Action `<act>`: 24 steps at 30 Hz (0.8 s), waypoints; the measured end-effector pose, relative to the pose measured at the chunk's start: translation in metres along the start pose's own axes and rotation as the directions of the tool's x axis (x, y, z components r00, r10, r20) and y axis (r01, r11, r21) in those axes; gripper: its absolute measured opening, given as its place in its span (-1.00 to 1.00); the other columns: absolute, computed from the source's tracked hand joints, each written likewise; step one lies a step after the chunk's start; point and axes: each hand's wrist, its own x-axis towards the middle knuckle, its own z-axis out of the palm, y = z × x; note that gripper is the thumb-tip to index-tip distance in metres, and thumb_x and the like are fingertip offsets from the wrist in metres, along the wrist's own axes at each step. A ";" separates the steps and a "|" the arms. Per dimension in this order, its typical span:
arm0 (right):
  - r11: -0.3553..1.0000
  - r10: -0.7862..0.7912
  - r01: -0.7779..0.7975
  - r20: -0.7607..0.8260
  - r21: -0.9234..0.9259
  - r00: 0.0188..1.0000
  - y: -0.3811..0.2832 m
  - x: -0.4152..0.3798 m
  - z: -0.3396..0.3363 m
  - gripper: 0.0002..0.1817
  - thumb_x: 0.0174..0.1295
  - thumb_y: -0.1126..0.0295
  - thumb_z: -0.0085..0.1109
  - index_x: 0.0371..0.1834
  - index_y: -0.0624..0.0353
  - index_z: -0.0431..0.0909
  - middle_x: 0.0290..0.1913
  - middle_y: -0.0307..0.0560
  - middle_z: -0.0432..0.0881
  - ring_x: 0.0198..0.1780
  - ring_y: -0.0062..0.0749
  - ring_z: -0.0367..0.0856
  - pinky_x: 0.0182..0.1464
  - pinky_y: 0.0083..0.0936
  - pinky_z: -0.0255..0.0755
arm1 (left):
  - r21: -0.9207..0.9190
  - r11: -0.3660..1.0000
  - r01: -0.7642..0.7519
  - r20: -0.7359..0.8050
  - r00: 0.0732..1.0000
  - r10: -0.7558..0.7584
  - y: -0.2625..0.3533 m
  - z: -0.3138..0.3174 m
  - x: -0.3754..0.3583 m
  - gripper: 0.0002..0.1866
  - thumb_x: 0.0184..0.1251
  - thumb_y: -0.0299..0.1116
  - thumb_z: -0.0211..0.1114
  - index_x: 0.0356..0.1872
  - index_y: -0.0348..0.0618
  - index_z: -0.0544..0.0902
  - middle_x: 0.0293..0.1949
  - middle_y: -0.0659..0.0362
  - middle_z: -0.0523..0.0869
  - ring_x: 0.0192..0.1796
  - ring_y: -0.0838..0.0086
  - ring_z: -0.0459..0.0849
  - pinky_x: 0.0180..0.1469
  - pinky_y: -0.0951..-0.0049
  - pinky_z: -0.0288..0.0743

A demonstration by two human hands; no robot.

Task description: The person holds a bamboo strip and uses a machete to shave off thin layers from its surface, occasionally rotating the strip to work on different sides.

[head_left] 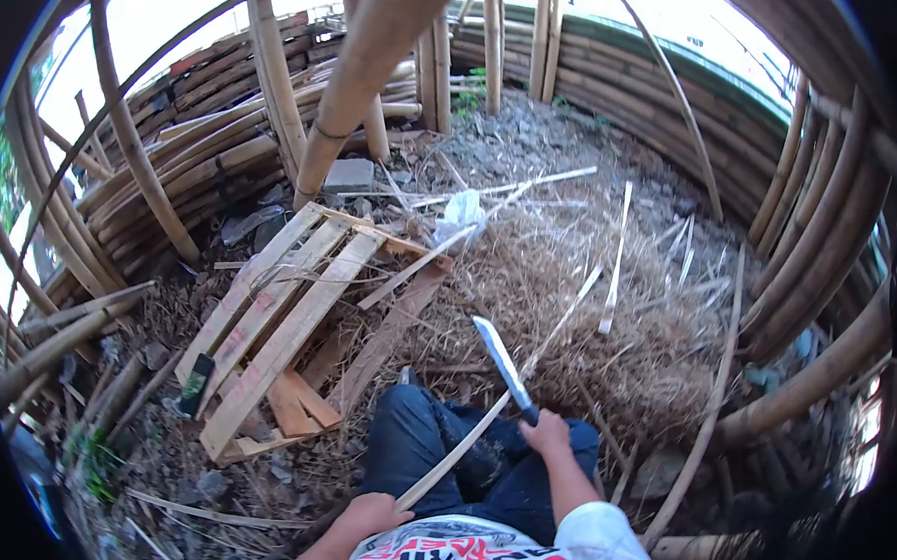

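The left hand (376, 514) is closed around the near end of a long, pale bamboo strip (458, 449), low in the view beside the person's left thigh. The strip slants up and away to the right, over the dark trousers (401, 448) and out above the dry shavings (605, 357) that cover the ground. The right hand (548, 434) is wrapped around the dark handle of a machete (501, 357), above the right thigh; its long, bright blade points forward and to the left, and its lower part lies close to the strip, though whether the two touch is hard to tell. The person sits or crouches with bent knees, in a white shirt (476, 557) with red and black lettering. To the left, a wooden pallet (284, 343) lies tilted on the littered ground, with a small dark object (197, 384) resting on its near left corner. Beyond the pallet's far end stands an upright bamboo pole (346, 105), with a grey block (350, 176) just beside its foot. A crumpled whitish plastic bag (460, 216) lies among loose strips past the pallet's far right corner. Stacked bamboo (244, 151) lines the left rear, and a bamboo wall (656, 104) curves around the right rear.
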 end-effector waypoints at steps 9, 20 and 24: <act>0.998 -0.013 0.018 0.085 -0.055 0.996 0.002 -0.002 0.004 -0.40 0.07 -0.13 0.32 -0.14 0.25 0.66 -0.09 0.26 0.70 0.02 0.09 0.68 0.08 -0.10 0.55 | 0.021 0.997 -0.070 0.047 0.997 0.069 -0.012 -0.012 0.016 -0.26 0.06 0.40 0.28 -0.41 -0.26 0.77 -0.41 -0.10 0.74 -0.30 0.05 0.74 -0.16 0.15 0.59; 1.000 -0.030 0.028 0.147 0.013 0.989 0.012 -0.012 0.007 -0.43 0.18 -0.14 0.22 -0.04 0.17 0.58 -0.09 0.21 0.70 0.02 0.10 0.67 0.06 -0.05 0.51 | -0.052 0.980 -0.192 -0.083 0.979 0.187 -0.001 -0.005 0.011 -0.43 -0.02 0.14 0.46 -0.39 -0.30 0.75 -0.30 -0.23 0.72 -0.14 -0.03 0.71 -0.11 0.10 0.56; 0.998 -0.061 0.059 0.152 0.016 0.986 -0.012 -0.033 -0.025 -0.47 0.20 -0.10 0.22 -0.10 0.19 0.56 -0.12 0.20 0.71 -0.03 0.09 0.69 0.00 -0.05 0.55 | -0.147 0.952 -0.269 -0.087 0.962 0.259 0.022 -0.015 -0.003 -0.45 0.00 0.13 0.46 -0.40 -0.29 0.74 -0.32 -0.19 0.71 -0.16 0.00 0.71 -0.13 0.12 0.55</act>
